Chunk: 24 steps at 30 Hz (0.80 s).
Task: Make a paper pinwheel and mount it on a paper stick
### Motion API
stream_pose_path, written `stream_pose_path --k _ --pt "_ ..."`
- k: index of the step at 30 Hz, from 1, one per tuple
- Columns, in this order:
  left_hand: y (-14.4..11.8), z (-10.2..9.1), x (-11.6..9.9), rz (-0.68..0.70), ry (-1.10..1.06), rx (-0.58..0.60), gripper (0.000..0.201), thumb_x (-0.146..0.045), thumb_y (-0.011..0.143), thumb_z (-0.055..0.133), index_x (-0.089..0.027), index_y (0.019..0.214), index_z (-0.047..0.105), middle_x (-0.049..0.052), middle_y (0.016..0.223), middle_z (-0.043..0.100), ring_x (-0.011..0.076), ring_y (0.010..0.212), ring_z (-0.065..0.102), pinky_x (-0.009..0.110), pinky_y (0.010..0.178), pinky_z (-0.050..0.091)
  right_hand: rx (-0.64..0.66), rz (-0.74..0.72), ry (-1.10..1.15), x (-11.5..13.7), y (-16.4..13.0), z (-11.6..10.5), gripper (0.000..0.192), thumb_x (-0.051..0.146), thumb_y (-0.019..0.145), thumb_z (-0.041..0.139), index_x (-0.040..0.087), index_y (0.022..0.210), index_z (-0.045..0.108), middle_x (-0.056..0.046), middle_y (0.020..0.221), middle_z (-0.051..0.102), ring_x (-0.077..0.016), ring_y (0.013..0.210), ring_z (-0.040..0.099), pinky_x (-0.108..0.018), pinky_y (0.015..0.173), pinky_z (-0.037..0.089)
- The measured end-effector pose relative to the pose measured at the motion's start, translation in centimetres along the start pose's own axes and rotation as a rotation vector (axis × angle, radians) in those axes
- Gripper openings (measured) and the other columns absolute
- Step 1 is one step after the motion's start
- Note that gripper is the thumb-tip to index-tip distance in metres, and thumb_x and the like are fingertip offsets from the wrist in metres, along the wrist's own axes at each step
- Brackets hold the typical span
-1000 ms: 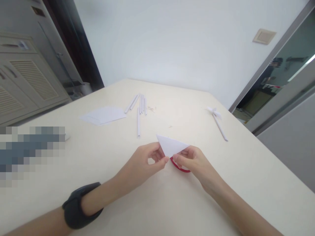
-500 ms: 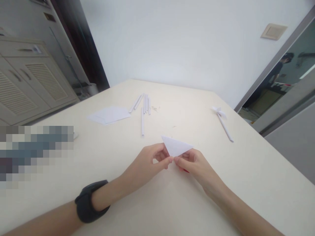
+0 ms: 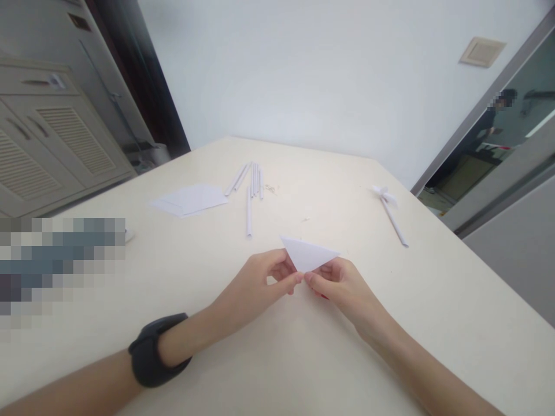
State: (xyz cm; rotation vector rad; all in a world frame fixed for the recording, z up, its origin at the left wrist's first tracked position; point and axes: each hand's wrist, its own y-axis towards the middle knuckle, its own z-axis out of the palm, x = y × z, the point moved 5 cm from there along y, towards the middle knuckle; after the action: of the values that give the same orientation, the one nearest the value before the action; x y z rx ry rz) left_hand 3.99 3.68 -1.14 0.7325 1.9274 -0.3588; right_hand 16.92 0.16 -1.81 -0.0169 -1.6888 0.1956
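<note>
Both hands meet at the frame's centre: the left hand [image 3: 255,286] and the right hand [image 3: 342,289] each pinch the near corner of a folded white paper triangle [image 3: 309,254], held just above the table [image 3: 433,300]. Rolled paper sticks [image 3: 251,185] lie well beyond, upper centre.

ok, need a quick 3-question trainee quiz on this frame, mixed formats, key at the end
1. True or false: both hands grip the folded paper triangle.
2. Which wrist wears the black band? A) left B) right C) neither
3. Fill in: the rolled paper sticks lie on the table beside a stack of flat ______ sheets.

Key
1. True: the left hand and right hand pinch its lower corner.
2. A.
3. White: the paper sheets lie left of the sticks. A separate stick with a bow lies to the right.
</note>
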Motion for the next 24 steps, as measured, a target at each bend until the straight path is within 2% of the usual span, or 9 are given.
stream_pose_path --k 7,24 --pt "-0.07 -0.20 -0.89 -0.039 0.006 0.026 0.016 -0.025 0.084 0.047 -0.015 0.087 0.059 0.003 0.078 0.063 0.0161 0.069 0.061 0.030 0.071 0.050 0.031 -0.006 0.029 0.51 -0.23 0.27 0.008 0.019 0.078 0.052 0.014 0.079 0.058 0.002 0.066 0.048 -0.0088 0.058 0.040 -0.023 0.054 0.030" --pt "-0.02 -0.23 -1.06 -0.050 0.022 0.021 0.015 -0.024 0.083 0.048 -0.015 0.085 0.059 0.003 0.077 0.063 0.0158 0.068 0.061 0.029 0.069 0.049 0.025 0.006 0.033 0.46 -0.19 0.14 0.005 0.020 0.075 0.054 0.016 0.073 0.056 0.002 0.067 0.050 -0.0094 0.059 0.042 -0.023 0.056 0.031"
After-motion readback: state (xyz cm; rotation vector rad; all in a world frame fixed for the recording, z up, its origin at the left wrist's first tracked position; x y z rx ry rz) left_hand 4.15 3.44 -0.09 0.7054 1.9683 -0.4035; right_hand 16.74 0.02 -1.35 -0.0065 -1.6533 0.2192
